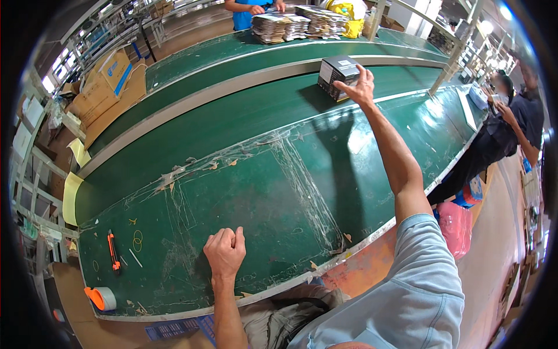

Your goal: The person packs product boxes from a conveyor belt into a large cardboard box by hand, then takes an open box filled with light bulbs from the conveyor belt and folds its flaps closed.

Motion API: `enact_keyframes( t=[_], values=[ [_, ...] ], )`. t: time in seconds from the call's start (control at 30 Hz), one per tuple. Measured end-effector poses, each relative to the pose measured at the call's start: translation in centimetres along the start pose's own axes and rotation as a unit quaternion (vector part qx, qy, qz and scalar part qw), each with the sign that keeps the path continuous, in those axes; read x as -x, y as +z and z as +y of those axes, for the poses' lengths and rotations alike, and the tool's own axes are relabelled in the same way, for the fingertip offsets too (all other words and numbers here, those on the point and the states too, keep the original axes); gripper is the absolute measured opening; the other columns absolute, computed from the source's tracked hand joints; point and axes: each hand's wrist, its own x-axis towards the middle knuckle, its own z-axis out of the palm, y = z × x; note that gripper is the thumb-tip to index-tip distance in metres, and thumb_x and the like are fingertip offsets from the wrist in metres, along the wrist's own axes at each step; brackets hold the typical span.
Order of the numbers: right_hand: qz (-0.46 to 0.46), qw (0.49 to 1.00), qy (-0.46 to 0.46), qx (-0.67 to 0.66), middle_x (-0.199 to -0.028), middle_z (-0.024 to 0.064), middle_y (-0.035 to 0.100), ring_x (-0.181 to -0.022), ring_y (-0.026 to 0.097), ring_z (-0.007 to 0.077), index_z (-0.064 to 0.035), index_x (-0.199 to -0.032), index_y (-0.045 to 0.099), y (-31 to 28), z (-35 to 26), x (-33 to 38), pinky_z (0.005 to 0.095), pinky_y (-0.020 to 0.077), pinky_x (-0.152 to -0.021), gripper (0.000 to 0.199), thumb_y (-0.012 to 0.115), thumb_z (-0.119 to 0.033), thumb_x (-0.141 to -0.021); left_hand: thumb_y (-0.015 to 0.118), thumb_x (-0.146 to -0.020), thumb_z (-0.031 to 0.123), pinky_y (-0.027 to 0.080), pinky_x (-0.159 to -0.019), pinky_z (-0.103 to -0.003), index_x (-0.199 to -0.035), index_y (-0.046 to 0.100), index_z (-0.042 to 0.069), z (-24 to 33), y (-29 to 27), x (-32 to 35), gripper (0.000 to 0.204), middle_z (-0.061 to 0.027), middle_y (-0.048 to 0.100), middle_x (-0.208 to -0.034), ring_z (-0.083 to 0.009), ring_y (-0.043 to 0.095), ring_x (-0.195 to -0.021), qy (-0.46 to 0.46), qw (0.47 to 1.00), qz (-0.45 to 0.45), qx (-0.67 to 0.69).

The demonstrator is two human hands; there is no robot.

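Observation:
My right hand (358, 88) reaches out to a small dark carton (338, 74) with a white printed panel, standing on the green conveyor belt. Its thumb and fingers are spread at the carton's near right side; whether the fingertips touch it I cannot tell. Closer to me, my left hand (225, 253) is a loose fist above the green worktable (250, 192), near its front edge. Nothing sticks out of the fist, and its palm side is hidden. To its left lie an orange utility knife (113, 251) and a roll of tape (102, 298) with an orange core.
Thin yellow rubber bands (138, 240) lie by the knife. Beyond the belt, stacks of flat cardboard (282, 28) stand before a person in blue (243, 14). Open brown cartons (104, 87) sit at far left. Another person in dark clothes (500, 136) stands at right, near a metal post (456, 55).

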Motion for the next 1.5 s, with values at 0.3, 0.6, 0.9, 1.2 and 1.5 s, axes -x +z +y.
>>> enact_keyframes(
  t=[0.3,0.6,0.9,1.2,1.5],
  values=[
    [-0.082,0.995,0.063,0.016,-0.166,0.0387,0.012,-0.155,0.019,0.0527,-0.0210,-0.165,0.027,2.7,1.8,-3.3,0.0581,0.0256,-0.125,0.142,0.095,-0.071,-0.051,0.080,-0.084,0.010,0.035,-0.055,-0.041,-0.062,0.041,0.010,1.2,1.4,-1.9,0.045,-0.0049,0.043,-0.057,-0.0290,0.044,-0.050,0.015,1.000,0.016,-0.003],
    [0.042,0.991,-0.096,0.084,-0.123,0.0203,0.072,-0.114,0.068,0.0384,-0.0024,-0.134,0.065,4.9,2.9,-3.7,0.0443,0.0535,-0.102,0.098,0.095,-0.058,-0.059,0.078,-0.085,0.025,0.054,-0.064,-0.042,-0.070,0.060,0.011,1.1,0.9,-1.8,0.028,-0.0064,0.064,-0.070,-0.0304,0.066,-0.065,0.015,0.999,0.033,-0.010],
    [-0.201,0.863,-0.335,-0.320,-0.154,0.0193,0.044,-0.143,0.043,0.0367,-0.0100,-0.153,0.047,-0.8,-21.2,13.6,0.0543,0.0328,-0.120,0.088,0.090,-0.018,-0.076,0.085,-0.078,0.035,0.039,-0.110,-0.052,-0.137,0.046,0.005,0.0,-2.1,0.9,0.076,-0.0182,0.051,-0.134,-0.0393,0.049,-0.131,-0.130,0.965,0.152,0.172],
    [-0.149,0.696,-0.676,-0.191,-0.159,0.0222,0.038,-0.144,0.040,0.0485,-0.0137,-0.151,0.044,-15.6,-38.4,33.6,0.0624,0.0362,-0.114,0.107,0.082,-0.007,-0.052,0.097,-0.055,0.040,0.030,-0.122,-0.055,-0.164,0.012,0.005,4.7,-12.9,4.3,0.142,-0.0260,0.035,-0.152,-0.0476,0.033,-0.146,-0.191,0.922,0.186,0.282],
    [-0.118,0.543,-0.775,-0.301,-0.159,0.0232,0.038,-0.144,0.037,0.0505,-0.0196,-0.139,0.052,-23.3,-46.3,41.4,0.0681,0.0334,-0.114,0.092,0.090,-0.011,-0.055,0.101,-0.050,0.032,0.031,-0.122,-0.045,-0.162,0.016,0.006,5.0,-22.8,14.6,0.143,-0.0216,0.032,-0.150,-0.0357,0.034,-0.146,-0.124,0.914,0.354,0.156]
  ],
)
